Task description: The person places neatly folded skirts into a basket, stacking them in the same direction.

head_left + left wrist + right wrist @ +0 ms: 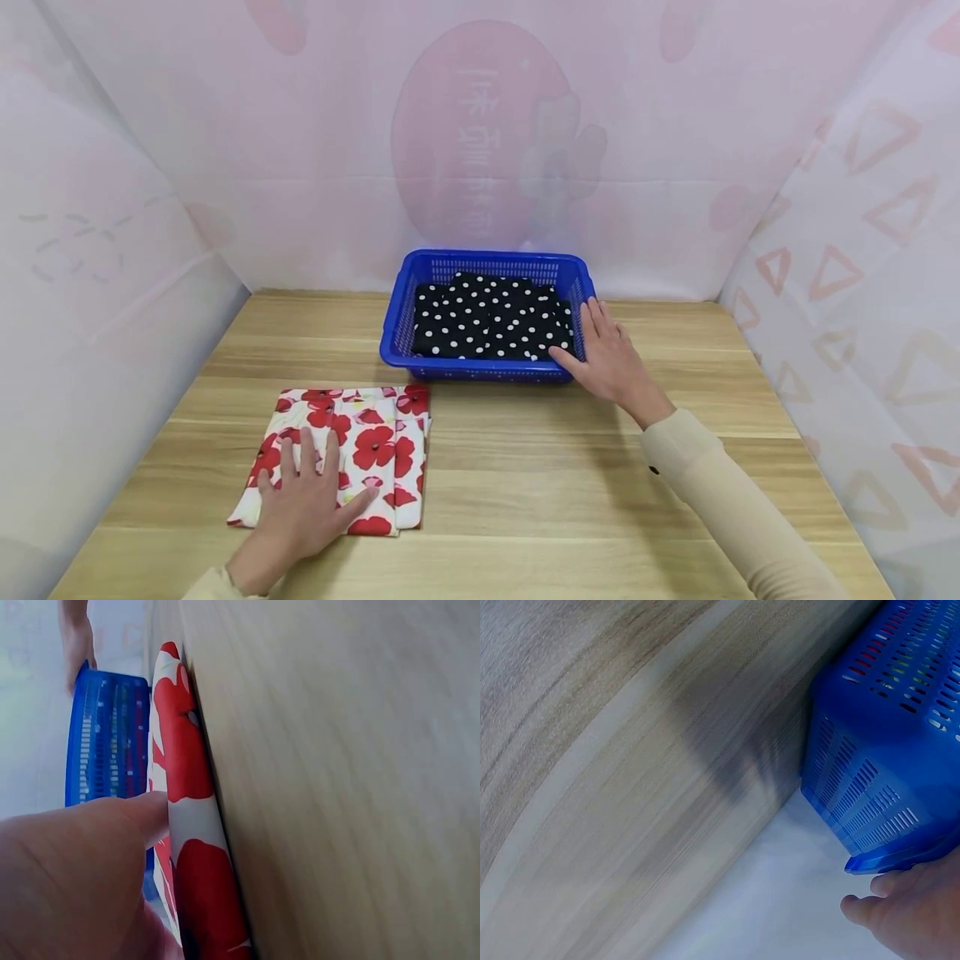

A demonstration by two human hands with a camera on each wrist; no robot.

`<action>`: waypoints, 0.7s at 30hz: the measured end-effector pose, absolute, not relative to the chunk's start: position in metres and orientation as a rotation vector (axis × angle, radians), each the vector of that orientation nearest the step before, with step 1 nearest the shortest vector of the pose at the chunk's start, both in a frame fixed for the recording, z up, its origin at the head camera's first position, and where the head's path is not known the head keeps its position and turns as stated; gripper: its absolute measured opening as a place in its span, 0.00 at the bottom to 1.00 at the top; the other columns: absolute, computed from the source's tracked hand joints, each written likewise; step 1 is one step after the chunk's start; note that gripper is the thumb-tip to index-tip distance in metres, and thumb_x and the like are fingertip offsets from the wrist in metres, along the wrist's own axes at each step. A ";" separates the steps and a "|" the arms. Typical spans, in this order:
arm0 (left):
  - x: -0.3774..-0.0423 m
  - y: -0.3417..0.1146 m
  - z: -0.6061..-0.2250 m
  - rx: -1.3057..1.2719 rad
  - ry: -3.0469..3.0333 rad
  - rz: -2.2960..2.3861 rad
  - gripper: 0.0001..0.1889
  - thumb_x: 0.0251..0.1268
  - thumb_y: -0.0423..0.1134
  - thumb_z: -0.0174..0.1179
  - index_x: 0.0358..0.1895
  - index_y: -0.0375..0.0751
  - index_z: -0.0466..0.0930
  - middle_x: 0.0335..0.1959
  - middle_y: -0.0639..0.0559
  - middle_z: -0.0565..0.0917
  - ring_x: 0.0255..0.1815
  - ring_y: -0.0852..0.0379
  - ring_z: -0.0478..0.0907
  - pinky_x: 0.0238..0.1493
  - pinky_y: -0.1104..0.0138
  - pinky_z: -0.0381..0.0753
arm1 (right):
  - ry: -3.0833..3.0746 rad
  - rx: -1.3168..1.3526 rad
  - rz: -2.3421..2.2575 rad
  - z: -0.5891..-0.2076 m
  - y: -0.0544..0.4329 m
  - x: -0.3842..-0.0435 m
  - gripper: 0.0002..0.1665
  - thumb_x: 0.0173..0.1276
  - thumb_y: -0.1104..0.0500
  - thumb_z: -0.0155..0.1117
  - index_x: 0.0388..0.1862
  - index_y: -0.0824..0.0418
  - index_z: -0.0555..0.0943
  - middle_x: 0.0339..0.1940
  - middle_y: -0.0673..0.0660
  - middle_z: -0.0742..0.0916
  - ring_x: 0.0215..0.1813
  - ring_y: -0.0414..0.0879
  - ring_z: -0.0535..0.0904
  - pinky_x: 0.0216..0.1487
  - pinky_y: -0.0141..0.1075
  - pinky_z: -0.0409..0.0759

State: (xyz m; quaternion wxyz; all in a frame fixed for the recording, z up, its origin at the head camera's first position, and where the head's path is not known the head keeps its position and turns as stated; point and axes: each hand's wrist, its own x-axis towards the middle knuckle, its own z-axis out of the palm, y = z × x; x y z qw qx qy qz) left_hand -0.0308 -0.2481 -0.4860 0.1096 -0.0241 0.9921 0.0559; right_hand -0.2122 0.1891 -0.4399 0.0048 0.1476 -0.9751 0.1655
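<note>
A folded piece of white fabric with red flowers (375, 450) lies flat on the table at left. My left hand (307, 508) rests on top of it with the fingers spread, and its thumb touches the fabric in the left wrist view. Farther back stands a blue plastic basket (480, 365), holding folded black fabric with white dots (495, 321). Over the basket's right rim lies my right hand (607, 358), fingers straight, thumb toward the front corner. The right wrist view shows those fingertips (885, 883) at the rim. Whatever lies under the dotted fabric is mostly hidden.
The wooden table (525, 483) extends in front of the basket and to its right. Pale printed curtains (315, 150) enclose the back and both sides, and the basket stands close to the back one.
</note>
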 end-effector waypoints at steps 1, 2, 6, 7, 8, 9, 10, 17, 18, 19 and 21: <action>-0.030 -0.244 -0.486 -0.070 2.915 0.162 0.64 0.59 0.81 0.56 0.85 0.34 0.50 0.84 0.20 0.45 0.82 0.14 0.40 0.70 0.16 0.45 | -3.054 0.464 0.516 -0.440 0.189 -0.212 0.64 0.76 0.22 0.42 0.88 0.67 0.39 0.90 0.67 0.44 0.91 0.63 0.36 0.86 0.68 0.46; -0.030 -0.241 -0.486 -0.066 2.914 0.158 0.64 0.60 0.81 0.56 0.85 0.35 0.49 0.84 0.21 0.45 0.82 0.14 0.40 0.70 0.16 0.45 | -3.053 0.465 0.517 -0.439 0.189 -0.212 0.64 0.76 0.21 0.42 0.88 0.67 0.39 0.90 0.67 0.44 0.91 0.63 0.36 0.86 0.68 0.47; -0.029 -0.226 -0.485 -0.054 2.917 0.138 0.63 0.60 0.81 0.55 0.85 0.37 0.50 0.85 0.22 0.45 0.82 0.15 0.42 0.70 0.16 0.47 | -3.049 0.467 0.514 -0.439 0.189 -0.212 0.65 0.76 0.21 0.41 0.88 0.68 0.40 0.90 0.67 0.44 0.91 0.64 0.36 0.86 0.68 0.48; -0.029 -0.222 -0.485 -0.053 2.918 0.131 0.63 0.60 0.81 0.55 0.85 0.37 0.50 0.85 0.23 0.46 0.82 0.15 0.42 0.70 0.16 0.48 | -3.049 0.467 0.515 -0.440 0.189 -0.212 0.65 0.76 0.21 0.41 0.88 0.68 0.39 0.90 0.67 0.44 0.91 0.64 0.36 0.86 0.68 0.48; -0.029 -0.218 -0.484 -0.053 2.917 0.128 0.63 0.60 0.81 0.56 0.85 0.37 0.50 0.85 0.23 0.46 0.82 0.15 0.42 0.71 0.17 0.48 | -3.048 0.467 0.519 -0.440 0.189 -0.212 0.65 0.76 0.21 0.41 0.88 0.68 0.39 0.90 0.67 0.44 0.91 0.64 0.36 0.86 0.68 0.48; -0.029 -0.214 -0.484 -0.056 2.914 0.124 0.63 0.60 0.81 0.56 0.86 0.38 0.50 0.85 0.23 0.46 0.83 0.15 0.42 0.71 0.17 0.48 | -3.047 0.467 0.522 -0.440 0.190 -0.212 0.65 0.76 0.21 0.42 0.88 0.68 0.39 0.90 0.67 0.44 0.91 0.64 0.36 0.86 0.68 0.48; -0.029 -0.211 -0.484 -0.056 2.912 0.124 0.62 0.60 0.81 0.56 0.86 0.38 0.50 0.85 0.23 0.46 0.83 0.16 0.42 0.71 0.17 0.49 | -3.047 0.468 0.524 -0.440 0.190 -0.212 0.65 0.76 0.21 0.42 0.88 0.67 0.39 0.90 0.67 0.44 0.91 0.64 0.36 0.86 0.68 0.47; -0.032 -0.180 -0.484 -0.026 2.909 0.124 0.61 0.60 0.79 0.57 0.86 0.39 0.51 0.85 0.24 0.47 0.84 0.17 0.43 0.72 0.17 0.50 | -3.051 0.466 0.519 -0.440 0.191 -0.213 0.64 0.77 0.22 0.42 0.88 0.67 0.39 0.90 0.67 0.44 0.91 0.64 0.36 0.86 0.68 0.47; -0.033 -0.175 -0.484 -0.021 2.910 0.127 0.61 0.60 0.79 0.58 0.86 0.39 0.51 0.85 0.24 0.48 0.84 0.17 0.43 0.72 0.17 0.50 | -3.051 0.464 0.522 -0.440 0.190 -0.213 0.64 0.77 0.22 0.42 0.88 0.67 0.39 0.90 0.67 0.44 0.91 0.63 0.36 0.86 0.68 0.47; -0.033 -0.170 -0.484 -0.016 2.910 0.129 0.61 0.60 0.78 0.58 0.86 0.39 0.51 0.85 0.24 0.48 0.84 0.17 0.43 0.72 0.18 0.50 | -3.050 0.463 0.523 -0.440 0.190 -0.213 0.64 0.76 0.22 0.42 0.88 0.67 0.39 0.90 0.67 0.44 0.91 0.63 0.36 0.86 0.67 0.47; -0.033 -0.160 -0.484 -0.012 2.906 0.127 0.61 0.60 0.78 0.59 0.86 0.39 0.51 0.85 0.24 0.49 0.84 0.18 0.43 0.72 0.18 0.51 | -3.049 0.465 0.521 -0.440 0.189 -0.212 0.65 0.76 0.21 0.42 0.88 0.67 0.40 0.90 0.67 0.45 0.91 0.64 0.37 0.86 0.68 0.47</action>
